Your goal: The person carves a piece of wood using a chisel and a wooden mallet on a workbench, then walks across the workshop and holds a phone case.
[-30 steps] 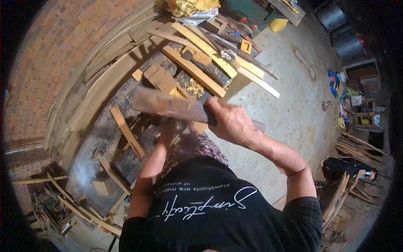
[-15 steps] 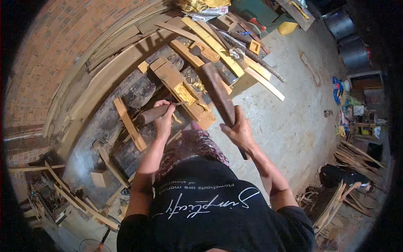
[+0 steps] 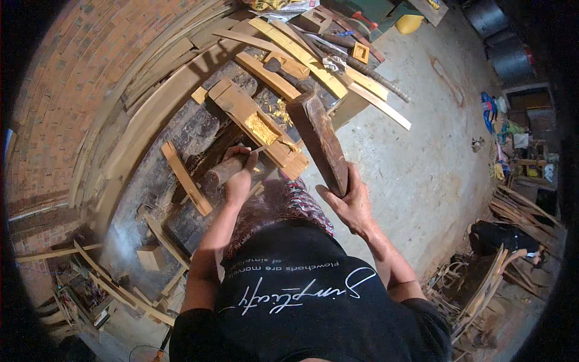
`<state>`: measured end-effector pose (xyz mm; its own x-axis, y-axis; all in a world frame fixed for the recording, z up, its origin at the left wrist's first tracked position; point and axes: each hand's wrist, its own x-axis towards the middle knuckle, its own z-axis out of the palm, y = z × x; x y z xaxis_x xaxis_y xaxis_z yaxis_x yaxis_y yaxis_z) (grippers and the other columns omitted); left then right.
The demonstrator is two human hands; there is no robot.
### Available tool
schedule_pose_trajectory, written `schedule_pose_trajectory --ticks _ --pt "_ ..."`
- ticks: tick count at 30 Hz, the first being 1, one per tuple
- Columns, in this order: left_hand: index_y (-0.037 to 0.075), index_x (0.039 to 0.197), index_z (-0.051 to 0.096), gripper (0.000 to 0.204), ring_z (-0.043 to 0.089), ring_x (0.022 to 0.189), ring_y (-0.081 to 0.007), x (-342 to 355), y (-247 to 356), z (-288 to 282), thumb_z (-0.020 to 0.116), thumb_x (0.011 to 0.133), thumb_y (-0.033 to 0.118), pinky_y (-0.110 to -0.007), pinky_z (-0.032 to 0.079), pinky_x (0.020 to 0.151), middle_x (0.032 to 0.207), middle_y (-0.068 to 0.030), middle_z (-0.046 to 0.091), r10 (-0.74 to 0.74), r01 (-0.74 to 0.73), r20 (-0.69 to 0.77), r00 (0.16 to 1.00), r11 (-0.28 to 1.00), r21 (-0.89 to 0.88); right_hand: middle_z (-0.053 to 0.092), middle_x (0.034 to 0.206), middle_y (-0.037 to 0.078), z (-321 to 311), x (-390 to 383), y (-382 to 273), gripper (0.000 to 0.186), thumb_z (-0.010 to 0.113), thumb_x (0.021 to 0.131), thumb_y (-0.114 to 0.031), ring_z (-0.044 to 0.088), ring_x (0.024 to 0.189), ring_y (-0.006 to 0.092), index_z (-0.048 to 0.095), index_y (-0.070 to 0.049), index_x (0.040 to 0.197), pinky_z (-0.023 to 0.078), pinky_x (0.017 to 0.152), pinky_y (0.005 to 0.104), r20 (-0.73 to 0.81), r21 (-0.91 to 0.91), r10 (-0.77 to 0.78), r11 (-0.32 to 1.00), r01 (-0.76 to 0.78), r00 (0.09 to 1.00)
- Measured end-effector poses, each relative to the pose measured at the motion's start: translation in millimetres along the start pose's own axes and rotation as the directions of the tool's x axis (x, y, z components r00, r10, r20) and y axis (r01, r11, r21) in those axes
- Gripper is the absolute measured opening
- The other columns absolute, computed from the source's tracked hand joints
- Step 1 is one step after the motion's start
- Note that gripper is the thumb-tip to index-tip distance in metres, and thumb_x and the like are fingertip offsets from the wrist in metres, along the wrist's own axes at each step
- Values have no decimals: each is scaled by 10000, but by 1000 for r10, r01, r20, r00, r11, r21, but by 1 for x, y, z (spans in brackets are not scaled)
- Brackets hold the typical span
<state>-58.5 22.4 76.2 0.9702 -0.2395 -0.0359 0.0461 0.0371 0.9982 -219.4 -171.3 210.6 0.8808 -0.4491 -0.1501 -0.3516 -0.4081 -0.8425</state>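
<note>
My left hand (image 3: 239,181) is wrapped round a chisel (image 3: 224,171) with a thick wooden handle. Its narrow metal blade reaches the near part of a long wooden block (image 3: 232,102), beside a recess cut into it. Pale wood chips (image 3: 260,128) fill part of that recess. To the right, my right hand (image 3: 353,205) grips a heavy, dark wooden mallet (image 3: 319,137). The mallet is raised and angled up to the left, apart from the chisel, and its lower end is hidden by my hand.
The block rests on a dark, rough bench (image 3: 199,123). A narrow wooden strip (image 3: 186,179) lies left of the chisel. Beyond the block are a black-headed tool (image 3: 274,65), loose shavings (image 3: 278,111) and several boards (image 3: 301,51). Another person (image 3: 503,238) is at the far lower right.
The mallet has turned in my right hand so its broad end shows more, and its lower handle no longer shows. My left hand and the chisel stay near the same spot; the view has shifted slightly.
</note>
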Motion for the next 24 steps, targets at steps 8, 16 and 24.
schedule_pose_trajectory --ticks 8,16,24 --pt "61 940 563 179 535 837 -120 5 -4 5 688 828 -1 -277 451 774 883 -21 572 54 -51 23 998 992 -111 649 957 242 -5 11 -24 548 741 771 -250 662 871 401 460 -14 1177 519 744 433 49 -70 -1 998 4 999" --pt "76 1277 444 451 431 1183 -218 15 -62 -8 574 925 326 -377 404 977 1284 -69 460 -11 -37 385 923 992 119 598 982 213 -17 7 -72 604 745 746 -235 630 821 402 426 -26 1213 517 677 449 -60 -122 -558 827 549 828" --pt "68 1097 553 307 580 944 -202 23 -45 9 622 851 238 -343 456 839 1067 -79 601 205 -274 192 960 828 489 623 852 230 -4 32 -75 410 692 788 -212 612 767 455 401 -73 1042 493 642 493 262 -385 -193 877 286 945"
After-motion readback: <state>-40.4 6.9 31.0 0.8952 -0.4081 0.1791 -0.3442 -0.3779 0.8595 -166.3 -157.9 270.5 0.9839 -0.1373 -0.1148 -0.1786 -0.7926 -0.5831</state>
